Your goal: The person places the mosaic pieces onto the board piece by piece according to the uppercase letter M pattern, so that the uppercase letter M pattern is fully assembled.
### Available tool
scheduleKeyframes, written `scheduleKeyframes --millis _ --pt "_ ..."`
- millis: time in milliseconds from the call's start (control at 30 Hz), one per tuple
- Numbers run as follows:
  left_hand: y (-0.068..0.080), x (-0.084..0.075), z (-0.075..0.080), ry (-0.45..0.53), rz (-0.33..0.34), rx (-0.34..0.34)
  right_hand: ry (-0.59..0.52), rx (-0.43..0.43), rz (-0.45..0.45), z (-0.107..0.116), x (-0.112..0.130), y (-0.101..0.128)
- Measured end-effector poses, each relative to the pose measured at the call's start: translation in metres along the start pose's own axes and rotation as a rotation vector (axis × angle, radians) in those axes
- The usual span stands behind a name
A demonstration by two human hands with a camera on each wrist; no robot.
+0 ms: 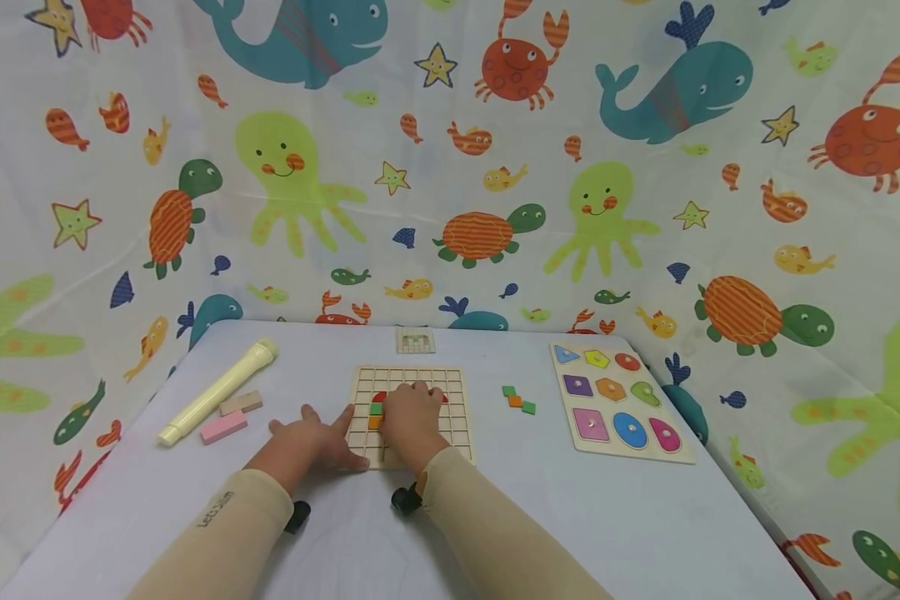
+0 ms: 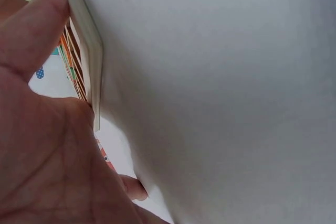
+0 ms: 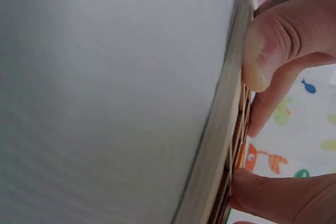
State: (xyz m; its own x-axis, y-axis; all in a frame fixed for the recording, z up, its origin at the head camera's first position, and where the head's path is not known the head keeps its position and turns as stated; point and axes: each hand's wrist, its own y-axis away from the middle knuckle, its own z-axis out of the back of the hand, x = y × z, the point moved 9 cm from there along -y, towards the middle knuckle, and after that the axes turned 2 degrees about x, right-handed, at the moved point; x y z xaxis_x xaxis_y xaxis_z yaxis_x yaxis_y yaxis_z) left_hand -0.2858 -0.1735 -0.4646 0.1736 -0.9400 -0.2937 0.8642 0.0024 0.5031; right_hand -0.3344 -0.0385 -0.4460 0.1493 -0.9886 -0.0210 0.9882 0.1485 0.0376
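A wooden grid board (image 1: 457, 417) lies mid-table with red, green (image 1: 376, 408) and orange pieces set in its cells. My left hand (image 1: 311, 442) lies flat on the table at the board's left side. In the left wrist view its thumb (image 2: 37, 19) presses the board's edge (image 2: 86, 40). My right hand (image 1: 412, 417) rests on top of the board and covers the pieces in the middle. In the right wrist view its thumb (image 3: 268, 51) touches the board's edge (image 3: 226, 119) and a finger (image 3: 273, 192) lies on the grid. Whatever sits under the right fingers is hidden.
A loose green and orange piece group (image 1: 518, 401) lies right of the board. Further right is a shape puzzle board (image 1: 618, 400). At left lie a pale yellow tube (image 1: 217, 390), a tan block (image 1: 241, 403) and a pink block (image 1: 222, 427). A small card (image 1: 416, 340) lies behind the board.
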Motion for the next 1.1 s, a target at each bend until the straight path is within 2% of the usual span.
scheduleKeyframes --millis 333,533,733,933,1100 --pt "0.002 -0.001 0.001 0.009 0.006 0.003 -0.053 0.016 -0.012 0.002 -0.001 0.006" --pt "-0.002 0.000 0.000 0.025 0.005 0.009 -0.171 -0.026 -0.030 0.007 -0.009 0.014" --pt "-0.005 0.001 -0.002 0.010 0.003 0.007 -0.257 -0.103 -0.052 0.014 -0.030 0.017" --pt "-0.004 0.001 -0.002 -0.002 -0.002 0.001 -0.337 -0.128 -0.104 0.015 -0.058 0.018" --pt "-0.001 0.000 -0.003 0.002 -0.001 0.012 -0.357 -0.151 -0.147 0.012 -0.086 0.017"
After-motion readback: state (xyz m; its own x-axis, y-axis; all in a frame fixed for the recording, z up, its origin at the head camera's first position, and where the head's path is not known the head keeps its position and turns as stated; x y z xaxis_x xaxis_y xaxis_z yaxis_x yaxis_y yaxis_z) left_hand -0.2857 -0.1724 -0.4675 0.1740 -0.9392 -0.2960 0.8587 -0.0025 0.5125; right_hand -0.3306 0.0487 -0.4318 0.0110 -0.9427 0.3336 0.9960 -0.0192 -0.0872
